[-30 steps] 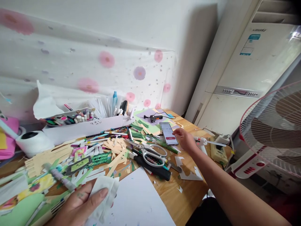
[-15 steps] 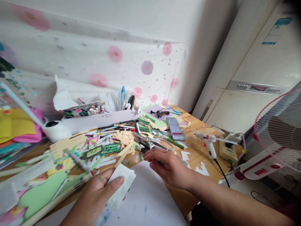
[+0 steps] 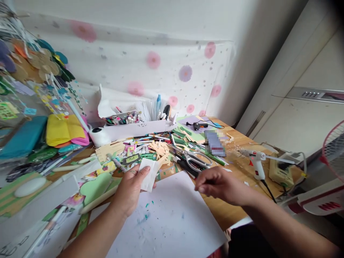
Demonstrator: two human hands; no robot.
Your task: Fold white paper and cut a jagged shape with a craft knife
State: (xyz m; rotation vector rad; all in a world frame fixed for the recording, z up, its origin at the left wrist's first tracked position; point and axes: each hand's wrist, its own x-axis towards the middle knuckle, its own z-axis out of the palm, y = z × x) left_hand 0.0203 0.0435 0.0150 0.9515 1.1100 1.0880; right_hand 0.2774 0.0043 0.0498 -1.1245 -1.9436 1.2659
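My left hand (image 3: 131,186) grips a small folded piece of white paper (image 3: 149,175) between thumb and fingers, above the top edge of a large white sheet (image 3: 166,215). Green-blue specks mark that sheet. To the right, my right hand (image 3: 219,186) is held over the sheet's edge and the wooden table, its fingers curled in. Whatever may be inside those fingers is hidden. Just beyond it lie scissors (image 3: 197,160) with silver handles, beside a dark-handled tool (image 3: 184,163) partly behind the hand. Pale paper strips (image 3: 161,148) are heaped behind the folded paper.
A white glue gun (image 3: 258,165) stands at the right near a power strip (image 3: 281,173), its cord trailing down. A phone (image 3: 215,143) and a black glue gun (image 3: 199,126) lie farther back. A marker box (image 3: 134,129) lines the wall; a fan (image 3: 334,150) is at far right.
The view has swung left, showing more hanging paper decorations. My right hand has moved away from my left and curled tighter. White scraps on the table near it mostly no longer show.
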